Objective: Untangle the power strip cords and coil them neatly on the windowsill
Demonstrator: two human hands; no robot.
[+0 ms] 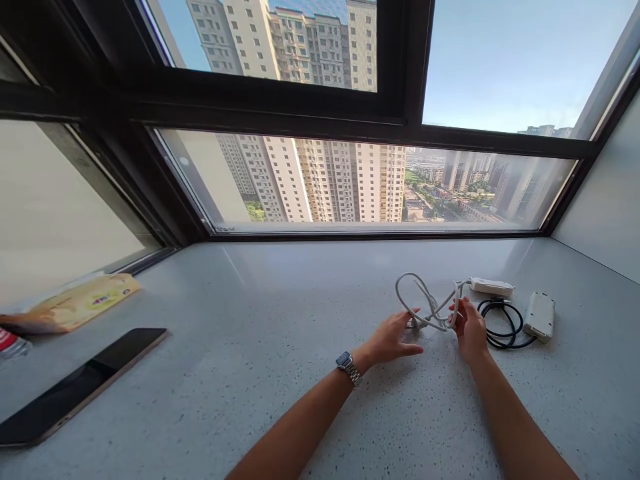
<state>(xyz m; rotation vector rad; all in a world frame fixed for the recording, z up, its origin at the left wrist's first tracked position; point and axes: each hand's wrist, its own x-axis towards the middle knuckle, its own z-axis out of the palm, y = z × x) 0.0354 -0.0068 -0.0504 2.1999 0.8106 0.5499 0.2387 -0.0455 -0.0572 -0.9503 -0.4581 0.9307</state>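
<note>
A white cable [431, 301] lies loosely looped on the speckled countertop, leading to a white adapter block [492, 287]. My right hand [471, 331] is closed on the cable's bundled strands, fingers pinching them near the block. My left hand [393, 340], below a wrist with a metal-banded watch [349, 368], reaches to the cable's other end. Its thumb is stretched out apart from the fingers, and the fingertips touch or nearly touch a small plug-like end [413, 324], partly hidden. Just right of my right hand is a coiled black cable [505, 327], attached to a second white box [540, 316].
On the left of the countertop [280, 307] lie a large dark-screened tablet or phone [85, 383], a yellow soft pack [85, 301] and part of a red-labelled bottle [13, 343]. Dark-framed windows [310, 237] border the far edge; a white wall [600, 193] stands at right.
</note>
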